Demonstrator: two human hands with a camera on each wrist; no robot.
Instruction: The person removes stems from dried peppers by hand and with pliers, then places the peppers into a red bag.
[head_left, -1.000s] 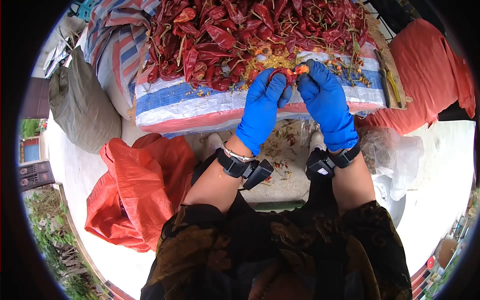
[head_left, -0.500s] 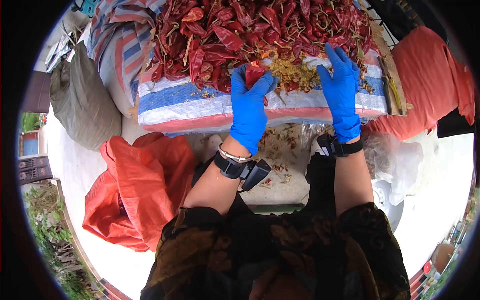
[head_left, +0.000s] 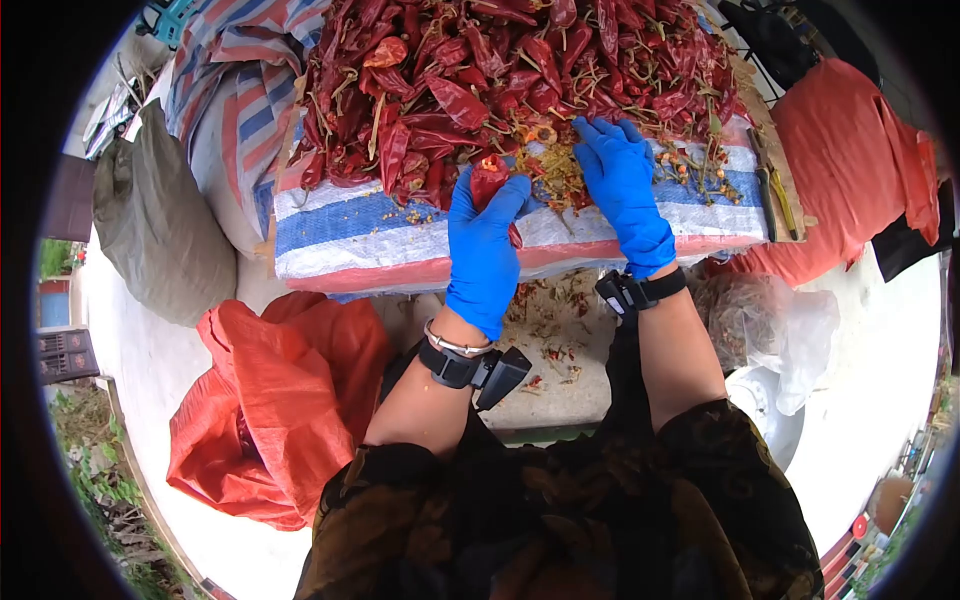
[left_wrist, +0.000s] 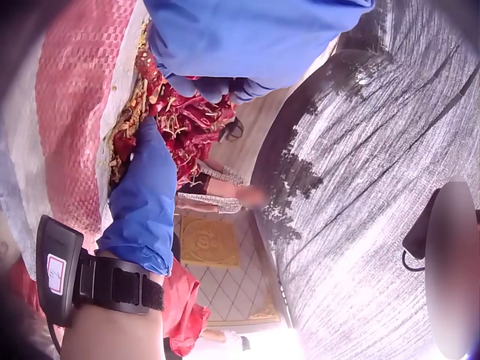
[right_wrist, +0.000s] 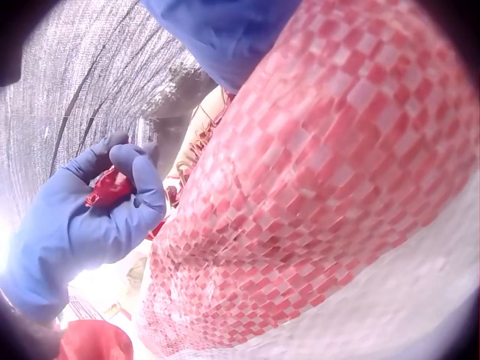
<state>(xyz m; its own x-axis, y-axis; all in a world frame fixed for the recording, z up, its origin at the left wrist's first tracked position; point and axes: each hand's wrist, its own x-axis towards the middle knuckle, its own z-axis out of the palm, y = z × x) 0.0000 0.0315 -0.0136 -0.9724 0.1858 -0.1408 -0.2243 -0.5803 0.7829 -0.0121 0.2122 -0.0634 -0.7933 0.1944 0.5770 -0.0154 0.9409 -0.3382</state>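
Both hands wear blue gloves. In the head view my left hand (head_left: 483, 245) grips a dried red chili pepper (head_left: 488, 180) whose top end is torn open, showing orange inside. The right wrist view shows the same pepper (right_wrist: 111, 187) between the curled fingers and thumb of the left hand (right_wrist: 97, 210). My right hand (head_left: 622, 185) reaches over the near edge of the chili pile (head_left: 450, 90), its fingers extended beside a patch of yellow seeds (head_left: 556, 170). From the left wrist, the right hand's (left_wrist: 142, 202) fingertips are partly hidden at the seeds.
The pile lies on a striped woven sheet (head_left: 370, 225). Stems and scraps (head_left: 705, 180) are scattered at its right, near a yellow-and-black tool (head_left: 778, 190). A red sack (head_left: 285, 390) stands left below, a grey sack (head_left: 165, 215) farther left, another red sack (head_left: 840, 170) at right.
The hands, together at the pepper a second ago, have parted. The right hand has let go of the orange end, swung right, then come back left to the seeds. The left keeps the pepper.
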